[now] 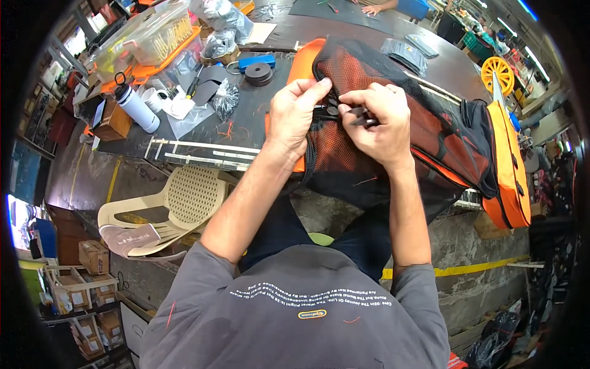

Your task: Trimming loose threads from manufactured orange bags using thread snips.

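Note:
An orange and black mesh bag (424, 123) lies over the table edge and hangs toward my lap. My left hand (290, 117) is closed, thumb and finger pinching the bag's black edging near its orange end. Close beside it, my right hand (382, 117) is closed around several small dark pieces that stick out between the fingers; their kind is not clear. Its thumb and forefinger meet at the edging, by a small dark fitting (332, 111) between the two hands. The palm sides of both hands are partly hidden.
On the left of the table are a white bottle (137, 109), a black tape roll (258, 74), clear plastic boxes (161, 40) and plastic bags. A beige plastic chair (195, 195) stands below. Another person's hand (372, 10) rests at the far side, near a yellow wheel (498, 75).

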Demonstrator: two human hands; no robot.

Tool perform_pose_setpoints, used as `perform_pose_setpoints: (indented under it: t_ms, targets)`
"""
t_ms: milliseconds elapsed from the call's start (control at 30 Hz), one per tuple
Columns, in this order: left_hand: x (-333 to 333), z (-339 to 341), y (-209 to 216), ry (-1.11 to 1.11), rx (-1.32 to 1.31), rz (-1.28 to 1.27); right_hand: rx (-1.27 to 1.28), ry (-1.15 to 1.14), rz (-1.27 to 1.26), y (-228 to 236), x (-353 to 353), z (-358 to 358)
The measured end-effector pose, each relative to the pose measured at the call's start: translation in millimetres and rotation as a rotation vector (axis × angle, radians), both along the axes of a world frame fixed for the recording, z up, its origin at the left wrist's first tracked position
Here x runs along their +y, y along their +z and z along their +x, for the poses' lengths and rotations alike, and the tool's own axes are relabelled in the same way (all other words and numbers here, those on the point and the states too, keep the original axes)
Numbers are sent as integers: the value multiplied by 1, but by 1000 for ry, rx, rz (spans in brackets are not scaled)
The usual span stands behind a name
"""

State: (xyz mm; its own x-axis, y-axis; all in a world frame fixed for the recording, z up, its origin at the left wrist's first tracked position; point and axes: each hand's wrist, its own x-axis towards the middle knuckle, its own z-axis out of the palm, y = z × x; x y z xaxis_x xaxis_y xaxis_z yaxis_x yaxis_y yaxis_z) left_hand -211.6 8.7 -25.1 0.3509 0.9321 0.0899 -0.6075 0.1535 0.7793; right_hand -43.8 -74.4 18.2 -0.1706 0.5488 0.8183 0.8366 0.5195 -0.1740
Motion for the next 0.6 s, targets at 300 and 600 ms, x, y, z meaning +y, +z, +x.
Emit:
perform_pose_setpoints:
  t_ms: [300,600]
  targets:
    - [-3,6,5,46,-9,-19,-88,-23,145,-3,0,-6]
    - [-5,-2,14,-90,18,-17,209,-56,53,-9,3,-14]
